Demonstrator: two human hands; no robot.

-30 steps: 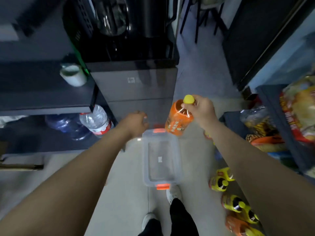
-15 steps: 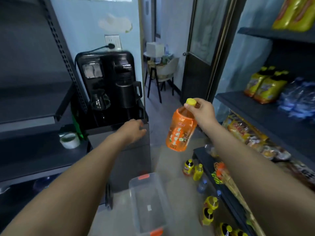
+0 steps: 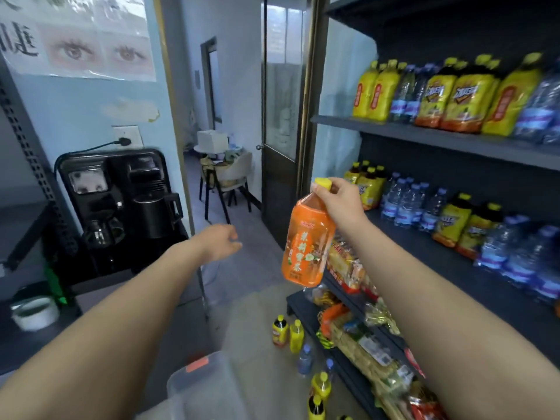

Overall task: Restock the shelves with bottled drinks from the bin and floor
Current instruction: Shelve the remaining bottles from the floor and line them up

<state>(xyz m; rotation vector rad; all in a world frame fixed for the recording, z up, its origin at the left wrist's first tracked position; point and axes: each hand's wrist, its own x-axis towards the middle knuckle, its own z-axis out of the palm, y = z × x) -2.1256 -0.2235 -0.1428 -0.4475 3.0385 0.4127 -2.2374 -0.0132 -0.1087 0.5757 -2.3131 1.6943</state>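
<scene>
One bottle: the orange bottle [image 3: 307, 241] hangs from the right hand [image 3: 342, 198], which pinches it at the neck, just under the yellow cap [image 3: 322, 182]. The bottle tips a little, with its bottom swung toward the left hand [image 3: 219, 241].
What changed: a moment ago the view looked down at the bin and the floor. Now it looks up, and the shelves show to the right of the right hand. The bottle has come up with the hand.
What that means: I think the picking up is done and the putting away comes next. This bottle is not on a shelf yet.
Right hand: its fingers curl round the top of the bottle, and the arm is stretched out forward.
Left hand: it is held out in front, left of the bottle and well apart from it. Its fingers are loosely curled and hold nothing.
Middle shelf: the middle shelf [image 3: 430, 256] is just past the right hand, with yellow and clear bottles on it.
Bin: the clear bin [image 3: 206, 386] sits low between the two arms.
Floor: the floor bottles [image 3: 280, 330] stand below the right arm, so there is more to do.
</scene>
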